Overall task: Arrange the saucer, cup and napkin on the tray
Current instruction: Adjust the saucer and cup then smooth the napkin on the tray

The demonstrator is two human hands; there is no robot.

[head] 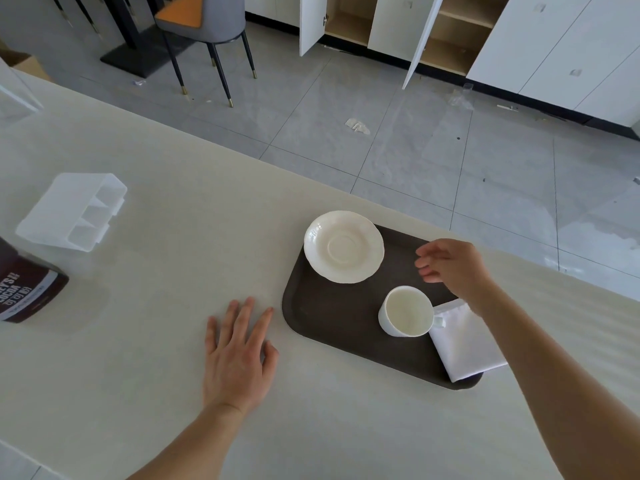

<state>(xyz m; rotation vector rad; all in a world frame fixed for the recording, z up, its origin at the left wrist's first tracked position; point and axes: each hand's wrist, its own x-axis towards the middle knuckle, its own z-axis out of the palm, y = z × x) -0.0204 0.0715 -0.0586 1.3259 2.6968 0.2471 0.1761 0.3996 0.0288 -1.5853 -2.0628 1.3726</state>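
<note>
A dark brown tray [332, 320] lies on the pale table near its far edge. A cream saucer [344, 246] rests on the tray's far left corner, overhanging the rim a little. A white cup [407, 311] stands upright and empty in the tray's middle, its handle pointing right. A folded white napkin [465, 342] lies on the tray's right end, partly over the edge. My right hand [450, 266] hovers above the tray between saucer and cup, fingers loosely apart, holding nothing. My left hand [239, 355] lies flat on the table left of the tray.
A translucent plastic organiser [74, 211] lies on the table at the left. A brown cocoa container [26, 289] stands at the left edge. Beyond the table's far edge are a tiled floor, a chair [204, 26] and open white cabinets [415, 29].
</note>
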